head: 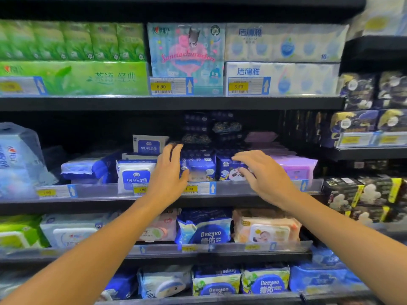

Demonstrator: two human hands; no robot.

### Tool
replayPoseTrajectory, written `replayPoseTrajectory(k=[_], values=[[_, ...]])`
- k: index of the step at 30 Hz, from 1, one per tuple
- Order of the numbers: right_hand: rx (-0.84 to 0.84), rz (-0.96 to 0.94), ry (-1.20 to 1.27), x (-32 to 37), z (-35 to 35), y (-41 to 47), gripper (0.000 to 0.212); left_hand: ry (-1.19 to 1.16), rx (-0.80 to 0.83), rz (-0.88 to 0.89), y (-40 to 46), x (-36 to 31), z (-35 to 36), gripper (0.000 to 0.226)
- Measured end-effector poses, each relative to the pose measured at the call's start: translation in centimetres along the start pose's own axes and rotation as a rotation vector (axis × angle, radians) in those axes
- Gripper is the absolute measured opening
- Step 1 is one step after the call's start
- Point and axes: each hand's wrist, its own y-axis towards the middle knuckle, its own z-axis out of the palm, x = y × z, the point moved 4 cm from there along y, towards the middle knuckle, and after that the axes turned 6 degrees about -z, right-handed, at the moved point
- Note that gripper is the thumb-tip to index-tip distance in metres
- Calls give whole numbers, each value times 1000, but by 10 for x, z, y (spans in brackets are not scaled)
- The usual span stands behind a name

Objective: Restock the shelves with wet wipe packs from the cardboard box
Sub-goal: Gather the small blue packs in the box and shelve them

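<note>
With both hands, the left hand (pixel 169 172) and right hand (pixel 262 175), released and flat-fingered beside the dark blue wipe packs (pixel 199 166), square the stack gently against the shelf (pixel 242 188) lip.

Dark store shelves (pixel 171 103) stocked with wipes and tissue packs.
The middle shelf (pixel 242 195) carries white-and-blue 99.9% wipe packs (pixel 135 175), small dark blue cartoon packs (pixel 199 166) and a purple pack (pixel 296 168); the shelf below (pixel 220 253) holds a blue Deeyeo pack (pixel 208 227) beside a peach baby-wipe pack (pixel 267 227).
</note>
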Motion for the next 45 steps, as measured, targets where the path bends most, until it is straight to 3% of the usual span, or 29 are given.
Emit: replayPoseTrajectory(k=[3,5,9,12,15,19,24,39,45], values=[[-36,-12,10,11,-3,-20,24,21,-72,222,-17,-10,-3,40],[24,9,-9,14,3,-28,28,75,10,318,-28,-14,7,37],[160,126,3,6,19,-29,47,172,165,263,-28,-13,23,63],[204,182,34,1,19,-23,49,210,184,233,-20,-14,27,51],[205,195,61,0,15,-16,43,241,223,164,-17,-22,29,57],[247,220,70,2,13,-15,53,272,256,155,-16,-35,24,59],[262,214,113,10,8,-29,54,237,413,167,-14,-26,3,59],[122,31,174,74,4,-86,57,38,157,331,-107,2,-34,55],[213,-61,266,130,67,-148,52,105,291,352,-206,54,-2,50]])
